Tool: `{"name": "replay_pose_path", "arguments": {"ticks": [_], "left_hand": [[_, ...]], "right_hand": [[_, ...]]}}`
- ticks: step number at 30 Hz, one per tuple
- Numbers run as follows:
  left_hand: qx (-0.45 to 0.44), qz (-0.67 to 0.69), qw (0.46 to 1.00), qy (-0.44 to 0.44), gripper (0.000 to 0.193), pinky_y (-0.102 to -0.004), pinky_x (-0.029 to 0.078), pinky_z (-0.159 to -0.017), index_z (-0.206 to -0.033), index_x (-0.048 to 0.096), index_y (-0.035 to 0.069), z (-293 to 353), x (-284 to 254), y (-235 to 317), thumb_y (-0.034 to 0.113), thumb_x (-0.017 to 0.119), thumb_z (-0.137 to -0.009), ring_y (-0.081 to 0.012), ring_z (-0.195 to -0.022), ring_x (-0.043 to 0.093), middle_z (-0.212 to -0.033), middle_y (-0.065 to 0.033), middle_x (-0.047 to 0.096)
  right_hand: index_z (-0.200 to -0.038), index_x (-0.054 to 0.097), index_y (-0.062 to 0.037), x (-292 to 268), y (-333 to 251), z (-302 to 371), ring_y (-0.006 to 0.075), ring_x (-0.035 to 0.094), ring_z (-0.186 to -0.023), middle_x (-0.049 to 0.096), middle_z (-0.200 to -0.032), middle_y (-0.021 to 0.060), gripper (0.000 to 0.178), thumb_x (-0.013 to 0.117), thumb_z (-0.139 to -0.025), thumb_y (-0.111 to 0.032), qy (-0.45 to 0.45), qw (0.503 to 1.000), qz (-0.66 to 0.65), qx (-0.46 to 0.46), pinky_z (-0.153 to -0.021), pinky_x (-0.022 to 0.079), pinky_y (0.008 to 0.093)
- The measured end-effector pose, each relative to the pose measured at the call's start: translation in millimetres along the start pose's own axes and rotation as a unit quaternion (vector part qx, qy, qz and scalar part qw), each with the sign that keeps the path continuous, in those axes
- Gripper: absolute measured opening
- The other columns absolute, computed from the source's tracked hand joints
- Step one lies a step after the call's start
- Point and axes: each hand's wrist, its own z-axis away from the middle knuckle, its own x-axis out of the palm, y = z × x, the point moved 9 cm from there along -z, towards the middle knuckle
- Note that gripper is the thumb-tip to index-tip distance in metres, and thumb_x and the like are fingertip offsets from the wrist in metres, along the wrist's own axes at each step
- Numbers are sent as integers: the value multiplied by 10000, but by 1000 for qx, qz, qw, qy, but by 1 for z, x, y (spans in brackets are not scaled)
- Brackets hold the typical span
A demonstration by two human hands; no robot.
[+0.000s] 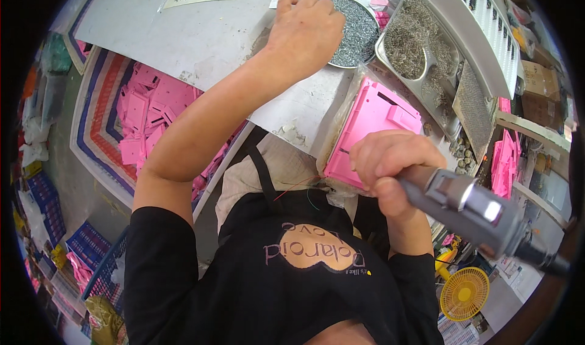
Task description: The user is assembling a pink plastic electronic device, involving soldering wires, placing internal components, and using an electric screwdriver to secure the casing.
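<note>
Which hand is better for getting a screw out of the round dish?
Likely the left hand: it is beside the round dish of screws, while the right hand grips the grey electric screwdriver near the pink plastic panel.

From my end, the left hand (308,34) hides its own fingertips, so I can't tell whether they pinch anything. The right hand (396,162) covers the front end of the grey handheld tool (469,208) and part of the pink panel (370,126). The fine metal pieces (358,33), perhaps screws, are too small to tell apart.
</note>
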Motion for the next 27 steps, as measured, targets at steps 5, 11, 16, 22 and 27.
{"name": "replay_pose_path", "arguments": {"ticks": [5, 11, 16, 22, 27], "left_hand": [[51, 26, 996, -72, 96, -504, 428, -928, -852, 716, 127, 13, -10, 18, 215, 678, -865, -256, -984, 644, -976, -64, 682], [148, 258, 954, -30, 94, -432, 416, -911, -877, 664, 130, 72, -67, 67, 187, 729, -838, -216, -885, 627, -892, -17, 662], [86, 373, 923, -38, 192, -389, 393, -877, -895, 680, 132, 103, -75, 79, 104, 807, -754, -188, -855, 642, -877, 20, 689], [64, 403, 912, -35, 213, -387, 396, -863, -891, 695, 137, 107, -75, 79, 80, 820, -728, -171, -799, 641, -824, 36, 673], [108, 362, 923, -72, 298, -424, 406, -921, -998, 709, 111, 106, -81, 87, 90, 806, -718, -206, -1028, 652, -1068, -8, 714]], "right_hand": [[-869, 542, -32, 12, 5, 0, 191, 525, -522, 543, -602, 62, 174, 705, -913, -73, -7, 999, 38, -36, -521, 470, 349], [-922, 594, -37, -11, -12, 1, 189, 585, -537, 598, -641, 54, 181, 750, -867, -112, 2, 999, 28, -46, -555, 514, 341], [-1054, 564, -45, -10, -50, -9, 172, 563, -544, 584, -644, 38, 287, 734, -940, -245, -54, 987, -124, -88, -596, 520, 354], [-1034, 557, -51, -4, -47, -2, 177, 551, -528, 565, -622, 38, 266, 716, -955, -249, -49, 990, -109, -76, -590, 509, 360], [-1006, 561, -54, -2, -42, 7, 179, 554, -535, 565, -631, 39, 283, 740, -941, -263, -21, 992, -106, -60, -589, 508, 357]]}}
